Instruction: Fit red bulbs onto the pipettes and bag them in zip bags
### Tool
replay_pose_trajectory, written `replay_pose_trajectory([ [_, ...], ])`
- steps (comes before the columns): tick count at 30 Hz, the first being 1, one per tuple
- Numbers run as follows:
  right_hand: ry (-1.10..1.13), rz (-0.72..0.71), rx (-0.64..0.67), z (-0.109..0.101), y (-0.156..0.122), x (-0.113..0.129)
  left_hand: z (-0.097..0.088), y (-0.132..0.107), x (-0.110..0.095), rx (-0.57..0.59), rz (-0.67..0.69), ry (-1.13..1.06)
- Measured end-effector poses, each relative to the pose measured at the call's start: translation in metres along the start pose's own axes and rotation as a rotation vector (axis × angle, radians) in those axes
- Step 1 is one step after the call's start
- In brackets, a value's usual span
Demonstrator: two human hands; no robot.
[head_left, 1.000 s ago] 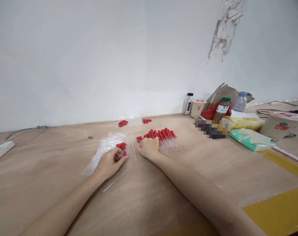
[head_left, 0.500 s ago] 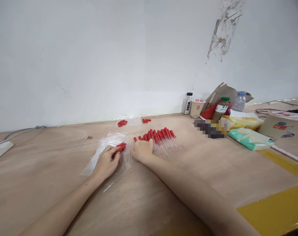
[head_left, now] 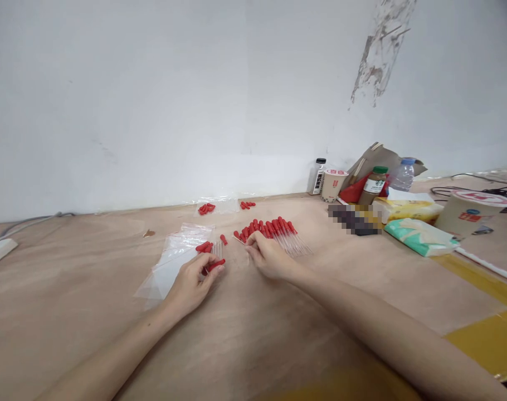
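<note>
My left hand is closed on a red rubber bulb, pinched between thumb and fingers. More loose red bulbs lie just beyond its fingers, beside a few bare glass tubes. My right hand is pinched around a thin glass dropper tube whose end points left. Behind that hand, a row of glass droppers with red bulbs lies side by side; my hand covers part of it. A single red bulb rests between the two hands.
Clear plastic bags lie under and left of my left hand. Small bags with red bulbs sit by the wall. At right stand a cup, bottles, tissue packs and a larger cup. A power strip is at left.
My left hand has shifted right, bringing a red bulb off the bags. My right hand has moved right and lifted a glass tube away from the bare tubes.
</note>
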State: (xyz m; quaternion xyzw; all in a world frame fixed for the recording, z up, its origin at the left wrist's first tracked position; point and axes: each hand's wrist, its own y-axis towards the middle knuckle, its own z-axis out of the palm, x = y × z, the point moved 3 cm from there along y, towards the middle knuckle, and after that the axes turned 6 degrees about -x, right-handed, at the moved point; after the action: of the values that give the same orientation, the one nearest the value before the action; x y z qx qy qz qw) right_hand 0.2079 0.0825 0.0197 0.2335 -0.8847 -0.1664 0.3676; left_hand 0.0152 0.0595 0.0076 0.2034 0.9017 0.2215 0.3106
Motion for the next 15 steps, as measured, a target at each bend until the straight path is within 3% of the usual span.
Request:
replay_pose_trajectory([
  [6, -0.049, -0.243, -0.057, -0.009, -0.041, -0.013, 0.007, -0.008, -0.019, 0.056, 0.13, -0.026],
  [15, -0.067, -0.279, -0.021, -0.009, -0.047, -0.003, 0.01, -0.012, -0.019, 0.058, 0.127, -0.046],
])
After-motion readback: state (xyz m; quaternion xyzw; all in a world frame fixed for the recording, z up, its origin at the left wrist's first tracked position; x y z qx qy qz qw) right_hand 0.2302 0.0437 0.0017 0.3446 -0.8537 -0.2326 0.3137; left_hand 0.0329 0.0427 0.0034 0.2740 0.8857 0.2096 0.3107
